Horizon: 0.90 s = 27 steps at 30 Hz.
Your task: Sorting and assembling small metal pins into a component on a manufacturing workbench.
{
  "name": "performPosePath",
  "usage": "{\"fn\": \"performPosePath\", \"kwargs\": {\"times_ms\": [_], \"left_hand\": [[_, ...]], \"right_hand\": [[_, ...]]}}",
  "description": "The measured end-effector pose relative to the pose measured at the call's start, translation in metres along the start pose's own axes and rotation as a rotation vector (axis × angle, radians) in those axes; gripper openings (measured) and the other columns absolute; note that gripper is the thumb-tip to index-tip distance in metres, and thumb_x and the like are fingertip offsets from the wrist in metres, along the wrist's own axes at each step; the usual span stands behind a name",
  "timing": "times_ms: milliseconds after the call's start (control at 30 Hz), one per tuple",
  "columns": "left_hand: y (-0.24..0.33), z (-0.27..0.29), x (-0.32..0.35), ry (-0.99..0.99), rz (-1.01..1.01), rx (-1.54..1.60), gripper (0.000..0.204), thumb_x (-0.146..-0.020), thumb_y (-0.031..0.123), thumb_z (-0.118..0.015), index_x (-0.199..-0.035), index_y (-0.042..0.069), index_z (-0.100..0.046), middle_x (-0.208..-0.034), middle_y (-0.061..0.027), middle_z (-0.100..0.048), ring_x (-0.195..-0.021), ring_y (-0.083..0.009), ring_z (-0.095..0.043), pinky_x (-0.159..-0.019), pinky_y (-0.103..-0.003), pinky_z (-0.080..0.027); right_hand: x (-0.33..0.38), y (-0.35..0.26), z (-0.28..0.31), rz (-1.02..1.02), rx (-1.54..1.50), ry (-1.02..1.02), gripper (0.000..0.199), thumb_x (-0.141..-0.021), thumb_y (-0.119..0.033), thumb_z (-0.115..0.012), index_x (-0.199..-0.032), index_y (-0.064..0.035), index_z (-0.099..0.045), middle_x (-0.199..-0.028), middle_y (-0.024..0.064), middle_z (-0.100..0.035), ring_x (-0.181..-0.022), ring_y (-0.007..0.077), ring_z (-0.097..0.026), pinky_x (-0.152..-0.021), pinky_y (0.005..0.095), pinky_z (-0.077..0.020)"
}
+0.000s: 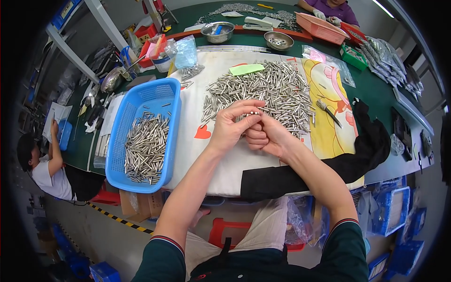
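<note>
My left hand (230, 126) is closed around a few small metal pins (254, 113), whose ends show between thumb and fingers. Against it rests my right hand (271, 136), its fingers curled and its thumb and forefinger closed at those same pins; how many it grips is hidden. Just beyond both hands spreads a large heap of silvery metal pins (282, 94) on a pale printed cloth (188, 141). A light green paper slip (246, 69) lies on top of the heap. On the left, a blue plastic basket (174, 122) holds more loose pins (147, 145).
A black cloth (300, 177) lies under my right forearm. To the right is a dark-handled brush (330, 114). Metal bowls (218, 32) stand beyond the heap. One person (49, 164) sits at the left; another (336, 11) works across the table beside a pink basket (319, 29).
</note>
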<state>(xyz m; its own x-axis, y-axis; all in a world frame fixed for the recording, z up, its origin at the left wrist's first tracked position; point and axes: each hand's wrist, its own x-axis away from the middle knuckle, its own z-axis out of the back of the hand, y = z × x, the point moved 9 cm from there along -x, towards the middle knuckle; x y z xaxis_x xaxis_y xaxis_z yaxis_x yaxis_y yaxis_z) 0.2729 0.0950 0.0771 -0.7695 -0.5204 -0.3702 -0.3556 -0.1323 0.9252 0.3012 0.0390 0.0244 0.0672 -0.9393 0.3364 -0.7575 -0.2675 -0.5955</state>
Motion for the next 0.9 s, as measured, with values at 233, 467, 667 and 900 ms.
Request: {"fn": "performPosePath", "kwargs": {"times_ms": [233,467,667,900], "left_hand": [[-0.032,0.013,0.008,0.173,0.441,0.448,0.018,-0.09,0.009,-0.052,-0.101,-0.004,-0.059,-0.093,-0.0134,-0.064,-0.079,-0.0152,-0.064,-0.072,-0.023,-0.054],[-0.04,0.005,0.015,0.062,0.568,0.469,0.019,-0.089,0.008,-0.052,-0.103,-0.004,-0.057,-0.099,-0.0086,-0.06,-0.09,-0.0128,-0.059,-0.083,-0.023,-0.051],[-0.048,0.003,0.014,0.033,0.577,0.595,0.021,-0.091,0.01,-0.049,-0.103,-0.006,-0.056,-0.098,-0.01,-0.059,-0.089,-0.0162,-0.061,-0.083,-0.026,-0.052],[-0.052,0.002,0.015,-0.041,0.567,0.751,0.022,-0.091,0.01,-0.048,-0.103,-0.007,-0.054,-0.102,-0.0135,-0.058,-0.088,-0.0206,-0.062,-0.083,-0.027,-0.052]], "right_hand": [[0.039,-0.081,0.002,0.9,0.871,0.402,0.023,-0.091,-0.018,-0.051,-0.076,-0.001,-0.057,-0.061,-0.0034,-0.049,-0.053,0.0039,-0.042,-0.049,0.0195,-0.0342],[0.03,-0.078,0.001,0.88,1.1,0.416,0.014,-0.08,-0.009,-0.062,-0.091,-0.0015,-0.063,-0.081,0.0023,-0.055,-0.072,0.0085,-0.051,-0.063,0.0222,-0.0426],[0.029,-0.077,0.005,0.884,1.113,0.427,0.012,-0.08,-0.006,-0.06,-0.09,-0.0014,-0.063,-0.082,0.0022,-0.055,-0.071,0.0087,-0.051,-0.063,0.0227,-0.0427],[0.03,-0.079,0.006,0.902,1.023,0.442,0.011,-0.078,-0.003,-0.057,-0.086,-0.0006,-0.064,-0.078,0.0049,-0.052,-0.066,0.011,-0.052,-0.059,0.0238,-0.0432]]}}
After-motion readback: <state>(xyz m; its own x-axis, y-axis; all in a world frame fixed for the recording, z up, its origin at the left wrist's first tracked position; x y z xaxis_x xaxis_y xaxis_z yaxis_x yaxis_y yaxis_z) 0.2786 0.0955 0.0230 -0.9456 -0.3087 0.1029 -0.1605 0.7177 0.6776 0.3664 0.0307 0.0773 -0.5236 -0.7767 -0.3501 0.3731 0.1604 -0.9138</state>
